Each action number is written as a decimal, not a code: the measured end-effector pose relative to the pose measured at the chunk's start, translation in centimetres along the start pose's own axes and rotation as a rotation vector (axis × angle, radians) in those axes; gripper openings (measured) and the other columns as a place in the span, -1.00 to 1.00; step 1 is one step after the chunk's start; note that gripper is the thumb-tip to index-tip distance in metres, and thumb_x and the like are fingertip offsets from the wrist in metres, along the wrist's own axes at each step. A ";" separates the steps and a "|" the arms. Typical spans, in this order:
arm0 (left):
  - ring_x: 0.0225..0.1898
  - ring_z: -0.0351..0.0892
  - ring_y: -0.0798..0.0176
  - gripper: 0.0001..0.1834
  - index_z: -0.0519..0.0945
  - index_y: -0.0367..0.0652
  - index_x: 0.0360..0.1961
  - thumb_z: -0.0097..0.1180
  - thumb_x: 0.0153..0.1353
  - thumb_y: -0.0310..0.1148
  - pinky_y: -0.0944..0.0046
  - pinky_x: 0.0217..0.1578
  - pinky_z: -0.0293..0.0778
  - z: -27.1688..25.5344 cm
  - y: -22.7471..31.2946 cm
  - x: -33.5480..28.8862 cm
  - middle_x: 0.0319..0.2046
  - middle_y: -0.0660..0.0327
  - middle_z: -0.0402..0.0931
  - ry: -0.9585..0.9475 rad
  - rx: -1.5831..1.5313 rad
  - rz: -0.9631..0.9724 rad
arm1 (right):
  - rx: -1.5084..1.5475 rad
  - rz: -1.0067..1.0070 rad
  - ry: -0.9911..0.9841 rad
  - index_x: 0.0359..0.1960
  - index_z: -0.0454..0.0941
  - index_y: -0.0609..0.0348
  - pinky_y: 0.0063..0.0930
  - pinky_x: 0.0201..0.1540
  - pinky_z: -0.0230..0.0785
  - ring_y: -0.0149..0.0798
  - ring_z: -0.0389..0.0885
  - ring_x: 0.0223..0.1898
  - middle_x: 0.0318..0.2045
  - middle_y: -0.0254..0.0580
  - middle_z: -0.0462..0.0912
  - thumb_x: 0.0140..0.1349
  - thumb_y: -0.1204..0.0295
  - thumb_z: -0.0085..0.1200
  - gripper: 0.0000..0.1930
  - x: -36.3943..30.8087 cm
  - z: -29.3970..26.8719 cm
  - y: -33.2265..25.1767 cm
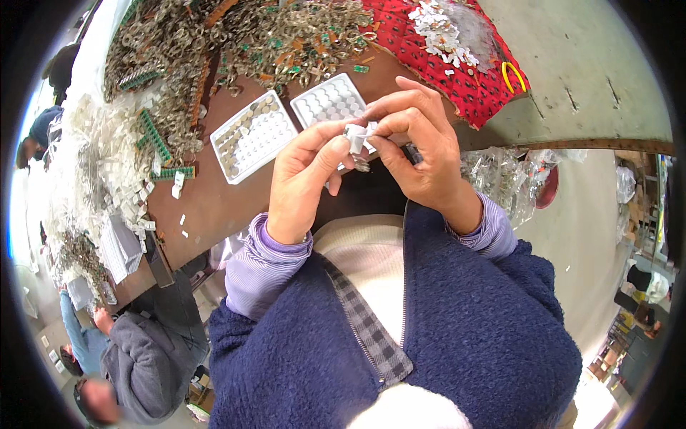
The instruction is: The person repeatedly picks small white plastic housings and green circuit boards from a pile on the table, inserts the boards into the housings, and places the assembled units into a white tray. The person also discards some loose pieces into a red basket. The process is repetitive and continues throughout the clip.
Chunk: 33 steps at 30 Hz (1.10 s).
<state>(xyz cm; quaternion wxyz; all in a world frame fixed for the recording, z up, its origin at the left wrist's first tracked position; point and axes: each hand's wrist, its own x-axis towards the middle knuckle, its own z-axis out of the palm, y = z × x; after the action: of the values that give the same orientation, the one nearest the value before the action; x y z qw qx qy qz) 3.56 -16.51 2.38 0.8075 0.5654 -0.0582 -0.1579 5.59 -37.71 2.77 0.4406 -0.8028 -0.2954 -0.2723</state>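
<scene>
Both hands meet in front of my chest, above the table's near edge. My left hand (304, 175) pinches a small white piece (359, 137) between thumb and forefinger, and a bit of dark green shows at its left end. On the other side, the thumb and forefinger of my right hand (425, 146) close on the same piece. Its exact kind is too small to make out. Something silvery (362, 165) shows just below the fingers, partly hidden. Just beyond my hands lie two white trays: the left tray (246, 173) and the right tray (296, 109) hold rows of small round discs.
A big heap of metal clips with green and orange boards (286, 39) covers the table's far side. White plastic parts (100, 157) pile up at left. A red patterned cloth (475, 96) bears white pieces and a yellow loop (509, 77). Two people (153, 365) are at lower left.
</scene>
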 end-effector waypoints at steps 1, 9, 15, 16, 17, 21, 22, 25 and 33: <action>-0.25 0.59 0.55 -0.66 0.70 -0.28 0.22 0.18 0.59 -0.31 0.54 -0.42 0.44 -0.3 0.1 -0.2 -0.12 0.25 0.77 0.008 0.004 0.001 | -0.020 -0.039 -0.006 -0.27 0.65 0.10 0.11 0.38 0.42 -0.13 0.74 -0.09 -0.19 -0.26 0.76 0.16 0.56 0.37 -0.84 0.2 0.0 -0.4; -0.26 0.64 0.57 -0.74 0.72 -0.27 0.10 0.36 0.44 -0.45 0.55 -0.33 0.43 -1.8 0.2 -1.3 -0.19 0.31 0.76 0.014 0.060 -0.016 | -0.023 -0.052 -0.167 -0.30 0.70 0.17 0.11 0.39 0.44 -0.15 0.76 -0.08 -0.21 -0.24 0.76 0.12 0.60 0.41 -0.86 0.6 1.0 -1.5; 0.35 0.53 0.18 -0.67 0.53 -0.19 0.20 0.04 0.61 -0.21 -0.01 0.47 0.38 -4.3 -0.5 -1.1 0.26 0.02 0.55 0.038 -0.385 0.064 | -0.167 0.186 -0.062 -0.27 0.79 0.10 -0.14 0.04 0.48 0.00 0.67 -0.07 -0.21 -0.10 0.70 0.17 0.37 0.47 -0.84 3.6 2.8 5.1; 0.32 0.54 0.17 -0.67 0.52 -0.19 0.20 0.04 0.61 -0.21 0.01 0.39 0.46 -4.7 -0.5 -1.2 0.28 0.01 0.53 0.063 -0.522 0.007 | -0.361 0.170 -0.023 -0.27 0.80 0.10 -0.11 0.01 0.48 0.03 0.67 -0.09 -0.24 -0.10 0.68 0.17 0.36 0.45 -0.85 4.1 3.3 6.5; 0.30 0.54 0.17 -0.67 0.50 -0.18 0.21 0.03 0.60 -0.21 0.03 0.30 0.54 -5.1 -0.4 -1.4 0.30 -0.01 0.52 0.082 -0.658 -0.049 | -0.381 0.155 -0.104 -0.28 0.79 0.10 -0.09 -0.01 0.48 0.04 0.67 -0.11 -0.25 -0.10 0.67 0.17 0.36 0.43 -0.85 4.6 3.9 7.8; -0.18 0.58 0.29 -0.70 0.51 -0.19 0.22 0.08 0.54 -0.39 0.42 -0.47 0.52 -5.5 -0.1 0.4 0.12 0.04 0.56 -0.220 -1.019 -0.134 | -0.367 0.051 -0.028 -0.30 0.73 0.11 0.00 -0.10 0.48 0.04 0.68 -0.17 -0.29 -0.13 0.67 0.17 0.40 0.40 -0.87 4.0 2.4 9.6; -0.12 0.66 0.22 -0.68 0.53 -0.18 0.24 0.09 0.52 -0.44 0.35 -0.36 0.59 -5.2 0.1 1.1 -0.01 0.12 0.62 -0.395 -0.997 -0.083 | -0.311 0.105 0.023 -0.27 0.70 0.13 -0.05 -0.10 0.49 0.02 0.69 -0.15 -0.27 -0.12 0.69 0.17 0.43 0.41 -0.86 3.6 1.8 9.1; -0.22 0.68 0.20 -0.61 0.59 -0.21 0.25 0.17 0.43 -0.60 0.29 -0.30 0.62 -2.3 0.0 2.3 -0.10 0.12 0.63 -0.039 0.116 0.350 | -0.090 0.260 0.046 -0.22 0.68 0.19 -0.17 -0.09 0.56 -0.01 0.73 -0.16 -0.25 -0.09 0.71 0.17 0.51 0.42 -0.82 3.3 0.2 6.1; -0.36 0.74 0.30 -0.78 0.71 -0.08 -0.09 0.39 0.28 -0.56 0.29 -0.43 0.58 0.2 1.6 1.5 -0.25 0.23 0.65 0.238 1.023 0.695 | 0.367 0.379 -0.005 0.00 0.62 0.24 -0.38 0.00 0.59 -0.30 0.75 -0.13 -0.13 -0.24 0.72 0.15 0.41 0.57 -0.56 2.0 1.9 0.3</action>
<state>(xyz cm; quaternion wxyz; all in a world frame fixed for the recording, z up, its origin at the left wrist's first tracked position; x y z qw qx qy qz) 5.23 -16.73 3.80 0.4399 0.8419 -0.2163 0.2255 7.48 -35.68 3.14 0.6212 -0.7511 -0.1853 -0.1251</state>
